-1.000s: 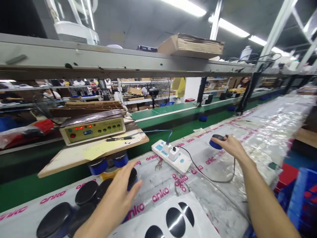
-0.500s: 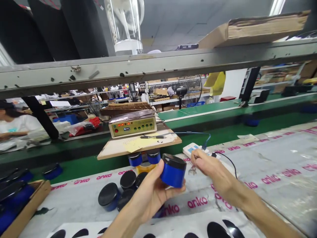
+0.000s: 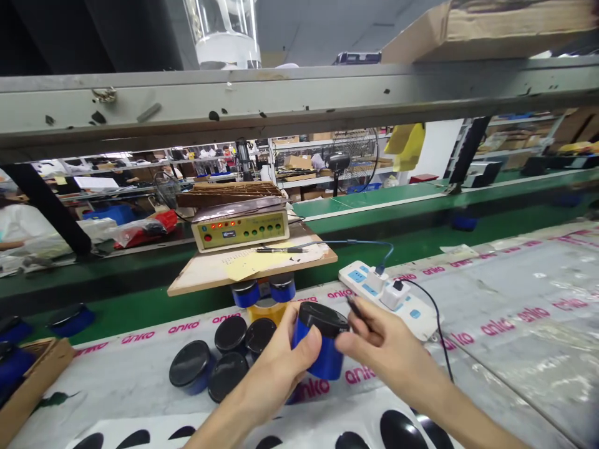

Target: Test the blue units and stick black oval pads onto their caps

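Cylinder (image 3: 327,349): blue, held up before you above the table (image 3: 510,293), tilted with its black end up; take it as the clock's centre, 12 pointing away from you.
Left hand (image 3: 281,368): at 8 o'clock, grip closed around the cylinder, thumb across its near side.
Right hand (image 3: 386,340): at 3 o'clock, thumb seemingly touching the cylinder's edge, grip pinching a slim dark item (image 3: 354,307) too small to identify.
Progress: this one cylinder looks mid-handling, both your hands at it; whether its black end is finished, you cannot tell.
Group: at 9 o'clock, at least four more cylinders (image 3: 228,374) stand black end up, unheld; which are done and which are left does not show.
Sheet (image 3: 369,411): at 6 o'clock, bearing black discs (image 3: 402,430), apparently not yet lifted off.
Power strip (image 3: 412,313): at 2 o'clock, two plugs in it.
Board (image 3: 196,274): at 11 o'clock, carrying a control box (image 3: 241,227), yellow paper (image 3: 243,266) and a pen (image 3: 281,250).
Carton (image 3: 47,374): far off at 9 o'clock, holding blue cylinders (image 3: 14,368).
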{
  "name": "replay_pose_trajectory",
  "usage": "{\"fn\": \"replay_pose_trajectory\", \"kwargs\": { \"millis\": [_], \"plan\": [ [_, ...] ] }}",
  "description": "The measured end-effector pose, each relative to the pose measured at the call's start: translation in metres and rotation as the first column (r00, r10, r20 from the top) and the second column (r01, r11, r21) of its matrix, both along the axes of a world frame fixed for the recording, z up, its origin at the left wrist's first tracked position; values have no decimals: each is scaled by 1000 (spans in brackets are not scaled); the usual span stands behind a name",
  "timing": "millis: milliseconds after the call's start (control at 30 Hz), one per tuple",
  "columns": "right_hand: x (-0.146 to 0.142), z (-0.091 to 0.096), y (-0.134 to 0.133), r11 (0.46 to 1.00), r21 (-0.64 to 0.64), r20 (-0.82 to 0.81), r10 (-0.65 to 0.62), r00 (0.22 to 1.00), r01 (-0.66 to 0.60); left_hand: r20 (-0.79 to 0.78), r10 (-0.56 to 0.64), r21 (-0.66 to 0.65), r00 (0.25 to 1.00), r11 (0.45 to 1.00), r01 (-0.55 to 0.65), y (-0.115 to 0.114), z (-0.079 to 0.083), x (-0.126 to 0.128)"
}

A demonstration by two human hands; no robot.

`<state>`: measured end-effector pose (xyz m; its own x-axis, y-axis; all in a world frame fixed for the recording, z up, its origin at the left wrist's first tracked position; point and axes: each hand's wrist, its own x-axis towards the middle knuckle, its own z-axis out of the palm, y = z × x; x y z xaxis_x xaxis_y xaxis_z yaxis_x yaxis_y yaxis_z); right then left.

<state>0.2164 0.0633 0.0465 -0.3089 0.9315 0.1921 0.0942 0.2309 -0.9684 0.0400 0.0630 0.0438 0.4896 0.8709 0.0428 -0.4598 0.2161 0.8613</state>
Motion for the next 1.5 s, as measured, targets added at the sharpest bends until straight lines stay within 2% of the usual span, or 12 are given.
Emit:
{"fn": "replay_pose_trajectory", "kwargs": {
  "millis": [200,267,467,600,733,933,1100,1200,1267,1333,1433,1500],
  "plan": [
    [-6,0,10,924,-185,-196,300,934,-335,-9,103,-23,995,994,-104,0,4,-3],
    [-2,3,9,915,-180,-199,326,924,-362,-43,123,-21,991,992,-124,3,6,-8],
    [6,15,-4,983,16,-13,183,983,-183,-98,124,-15,987,992,-126,4,6,-9],
    [3,17,-12,973,164,255,116,960,-161,-111,189,-1,976,982,-191,1,6,-2],
    [3,13,-12,964,234,312,52,949,-129,-205,246,131,947,966,-222,2,6,-1],
    [13,13,-6,975,153,451,76,889,-161,-447,445,433,776,867,-248,0,2,-3],
    [10,6,-7,946,297,502,-38,864,-131,-508,546,584,666,787,-200,-3,-3,-8],
    [7,0,-1,949,284,484,-19,875,-137,-481,670,768,565,633,-97,-1,-4,-13],
    [5,-3,5,955,243,446,47,894,-172,-390,798,908,459,418,45,2,-3,-15],
    [4,-5,10,949,247,414,82,907,-198,-212,894,972,394,150,183,3,-1,-16],
    [3,-8,13,919,336,414,53,909,-207,33,901,934,434,-182,309,3,5,-15],
    [2,-10,13,904,375,425,29,905,-205,122,872,880,473,-316,355,1,10,-14]
  ]
}}
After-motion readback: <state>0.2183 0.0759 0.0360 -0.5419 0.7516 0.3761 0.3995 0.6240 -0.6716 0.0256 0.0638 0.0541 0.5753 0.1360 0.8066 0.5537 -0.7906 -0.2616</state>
